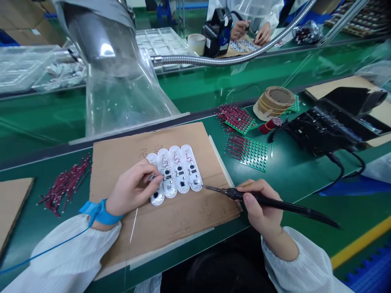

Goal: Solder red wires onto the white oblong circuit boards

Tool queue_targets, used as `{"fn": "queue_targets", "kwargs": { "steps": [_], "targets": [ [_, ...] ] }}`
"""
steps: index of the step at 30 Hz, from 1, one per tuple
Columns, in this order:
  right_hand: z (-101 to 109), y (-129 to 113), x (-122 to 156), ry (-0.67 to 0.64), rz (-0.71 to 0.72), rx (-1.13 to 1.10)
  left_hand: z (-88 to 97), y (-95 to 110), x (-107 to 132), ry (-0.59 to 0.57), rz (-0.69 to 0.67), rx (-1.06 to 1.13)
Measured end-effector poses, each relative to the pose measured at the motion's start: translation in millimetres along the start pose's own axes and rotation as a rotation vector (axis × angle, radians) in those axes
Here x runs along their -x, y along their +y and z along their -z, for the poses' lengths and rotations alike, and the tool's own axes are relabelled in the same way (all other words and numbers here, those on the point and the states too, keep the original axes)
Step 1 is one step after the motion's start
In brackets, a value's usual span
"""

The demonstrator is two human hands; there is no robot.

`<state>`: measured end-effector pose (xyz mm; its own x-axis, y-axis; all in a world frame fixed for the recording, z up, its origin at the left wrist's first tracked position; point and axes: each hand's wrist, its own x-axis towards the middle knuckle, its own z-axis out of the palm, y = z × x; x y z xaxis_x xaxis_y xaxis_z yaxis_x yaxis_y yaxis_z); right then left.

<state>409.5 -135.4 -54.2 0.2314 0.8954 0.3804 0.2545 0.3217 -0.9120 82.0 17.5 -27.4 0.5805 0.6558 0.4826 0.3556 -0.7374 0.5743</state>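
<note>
1. By the fingers of the right hand, a soldering iron is gripped, its tip brought to the lower end of the rightmost casing.
2. The left hand's fingers are drawn together over the leftmost casings; whether anything is pinched cannot be told.
3. Four white casings are lined up on cardboard, mid-frame.
4. Red wires are heaped on the desk, left of frame.
</note>
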Motion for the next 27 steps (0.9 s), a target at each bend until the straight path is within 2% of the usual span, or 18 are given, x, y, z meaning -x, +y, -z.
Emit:
{"fn": "queue_targets", "kwargs": {
  "steps": [10,14,20,25,27],
  "targets": [
    [-1.0,-2.4,-3.0,-0.037,-0.008,0.011,0.4,2.0,-2.7,-0.068,0.013,-0.013],
    [-1.4,-2.2,-2.5,-0.007,-0.004,-0.018,0.7,1.7,-2.3,-0.054,0.007,-0.006],
    [0.0,-1.6,-3.5,-0.085,-0.012,0.033,0.5,2.0,-3.7,-0.061,-0.015,0.007],
    [-0.9,-2.3,-4.3,-0.035,0.001,-0.001,0.8,2.4,-4.4,-0.053,-0.02,0.031],
    [-0.4,-2.2,-4.7,-0.057,-0.011,0.01,0.9,2.6,-4.4,-0.053,-0.007,0.035]
  ]
}}
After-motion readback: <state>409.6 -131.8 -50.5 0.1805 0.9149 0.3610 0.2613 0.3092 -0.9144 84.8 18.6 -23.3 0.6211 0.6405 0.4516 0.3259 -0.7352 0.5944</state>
